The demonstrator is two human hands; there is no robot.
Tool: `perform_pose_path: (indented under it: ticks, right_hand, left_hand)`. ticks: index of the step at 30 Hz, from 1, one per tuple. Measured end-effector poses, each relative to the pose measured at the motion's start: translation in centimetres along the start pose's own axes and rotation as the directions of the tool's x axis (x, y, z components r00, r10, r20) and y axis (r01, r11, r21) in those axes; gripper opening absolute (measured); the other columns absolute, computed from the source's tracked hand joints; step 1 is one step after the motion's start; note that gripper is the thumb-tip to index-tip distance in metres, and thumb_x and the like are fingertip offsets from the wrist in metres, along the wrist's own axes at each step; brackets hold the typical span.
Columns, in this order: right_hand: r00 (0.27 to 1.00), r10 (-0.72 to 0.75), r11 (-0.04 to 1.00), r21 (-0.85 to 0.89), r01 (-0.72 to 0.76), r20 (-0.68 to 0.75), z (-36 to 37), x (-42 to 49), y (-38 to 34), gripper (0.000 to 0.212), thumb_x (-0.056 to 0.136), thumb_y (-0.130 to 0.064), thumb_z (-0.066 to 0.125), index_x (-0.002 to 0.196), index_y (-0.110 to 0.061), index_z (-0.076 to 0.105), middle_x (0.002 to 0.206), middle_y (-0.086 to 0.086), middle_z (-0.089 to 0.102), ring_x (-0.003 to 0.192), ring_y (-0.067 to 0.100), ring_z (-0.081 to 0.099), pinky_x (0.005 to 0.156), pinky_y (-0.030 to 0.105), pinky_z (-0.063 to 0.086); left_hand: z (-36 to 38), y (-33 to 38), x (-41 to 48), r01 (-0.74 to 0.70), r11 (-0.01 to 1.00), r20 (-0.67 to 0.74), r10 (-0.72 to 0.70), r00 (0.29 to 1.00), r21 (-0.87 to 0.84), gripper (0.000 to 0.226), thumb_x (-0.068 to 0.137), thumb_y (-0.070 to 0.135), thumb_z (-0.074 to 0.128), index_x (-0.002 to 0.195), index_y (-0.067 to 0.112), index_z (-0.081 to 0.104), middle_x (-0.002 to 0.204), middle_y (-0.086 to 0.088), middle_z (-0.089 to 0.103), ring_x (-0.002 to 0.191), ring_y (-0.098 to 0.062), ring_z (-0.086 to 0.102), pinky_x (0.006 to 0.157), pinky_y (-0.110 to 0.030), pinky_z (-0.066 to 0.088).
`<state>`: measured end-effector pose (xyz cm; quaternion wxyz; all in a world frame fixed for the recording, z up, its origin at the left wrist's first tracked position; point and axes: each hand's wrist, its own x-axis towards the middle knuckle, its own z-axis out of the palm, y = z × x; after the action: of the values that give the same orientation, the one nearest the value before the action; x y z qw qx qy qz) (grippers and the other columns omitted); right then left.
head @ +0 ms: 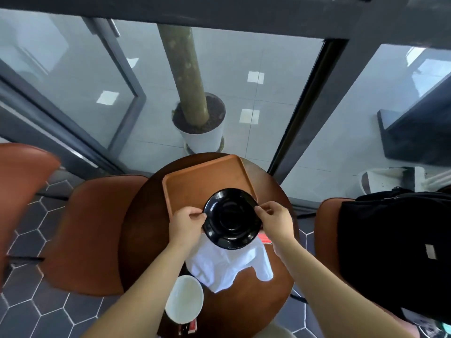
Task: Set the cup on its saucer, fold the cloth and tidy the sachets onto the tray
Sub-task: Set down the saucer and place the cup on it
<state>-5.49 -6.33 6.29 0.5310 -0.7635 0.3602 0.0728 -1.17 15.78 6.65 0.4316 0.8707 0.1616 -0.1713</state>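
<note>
A glossy black saucer (231, 218) sits level over the near edge of the empty wooden tray (195, 181), a crumpled white cloth (227, 267) just nearer, a white cup (184, 298) nearest, left.

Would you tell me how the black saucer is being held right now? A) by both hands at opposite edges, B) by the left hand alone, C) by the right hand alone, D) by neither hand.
A: the left hand and right hand each pinch an opposite rim of the saucer, above the white cloth.

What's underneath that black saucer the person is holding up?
Under the saucer lie the near corner of the wooden tray and the far part of a crumpled white cloth. Whatever else sits directly beneath it is covered.
</note>
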Motion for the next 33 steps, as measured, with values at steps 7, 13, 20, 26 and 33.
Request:
perform_pose_path:
  ticks: [7, 13, 20, 26, 33]
  right_hand:
    - [0.982, -0.095, 0.987, -0.117, 0.115, 0.16, 5.4, -2.4, -2.6, 0.011, 0.09, -0.03, 0.068, 0.086, -0.02, 0.07, 0.078, 0.001, 0.072, 0.073, 0.024, 0.072, 0.07, 0.047, 0.063]
    - [0.956, -0.095, 0.964, -0.213, 0.158, 0.279, 10.4, -4.6, -3.7, 0.005, 0.082, -0.026, 0.066, 0.079, -0.025, 0.069, 0.074, -0.002, 0.072, 0.071, 0.022, 0.071, 0.073, 0.045, 0.061]
    - [0.922, -0.126, 0.9, -0.349, 0.261, 0.366, 16.4, -5.8, -4.4, 0.008, 0.085, -0.023, 0.064, 0.079, -0.019, 0.068, 0.073, -0.001, 0.071, 0.075, 0.024, 0.067, 0.075, 0.044, 0.058]
    - [0.906, -0.128, 0.819, -0.473, 0.326, 0.403, 22.0, -5.4, -4.7, 0.009, 0.084, -0.023, 0.062, 0.078, -0.017, 0.066, 0.075, 0.001, 0.071, 0.075, 0.025, 0.068, 0.07, 0.034, 0.056]
    - [0.907, -0.164, 0.742, -0.557, 0.373, 0.389, 27.5, -2.7, -4.3, 0.02, 0.08, -0.014, 0.058, 0.094, -0.017, 0.071, 0.073, 0.0, 0.065, 0.075, 0.026, 0.06, 0.066, 0.025, 0.04]
  left_hand:
    - [-5.6, -4.7, -1.8, 0.108, 0.985, -0.067, -0.118, 0.991, -0.134, 0.011, 0.089, 0.011, 0.067, 0.1, 0.013, 0.07, 0.087, -0.003, 0.074, 0.068, -0.02, 0.074, 0.076, -0.044, 0.062]
    - [-9.3, -9.0, -2.7, 0.168, 0.969, -0.137, -0.194, 0.971, -0.181, 0.005, 0.09, 0.012, 0.068, 0.093, 0.015, 0.069, 0.081, -0.001, 0.074, 0.06, -0.015, 0.073, 0.071, -0.043, 0.062]
    - [-12.5, -14.1, -2.1, 0.233, 0.953, -0.178, -0.268, 0.947, -0.195, 0.004, 0.09, 0.015, 0.068, 0.089, 0.019, 0.067, 0.081, 0.001, 0.073, 0.062, -0.016, 0.073, 0.073, -0.043, 0.061]
    - [-13.8, -18.2, 0.6, 0.296, 0.926, -0.196, -0.344, 0.918, -0.234, 0.004, 0.09, 0.015, 0.067, 0.094, 0.016, 0.067, 0.084, 0.002, 0.072, 0.061, -0.019, 0.072, 0.073, -0.044, 0.061]
    - [-13.8, -21.8, 6.3, 0.288, 0.938, -0.208, -0.326, 0.922, -0.194, 0.014, 0.089, 0.015, 0.066, 0.102, 0.014, 0.071, 0.099, -0.005, 0.075, 0.083, -0.029, 0.073, 0.082, -0.045, 0.059]
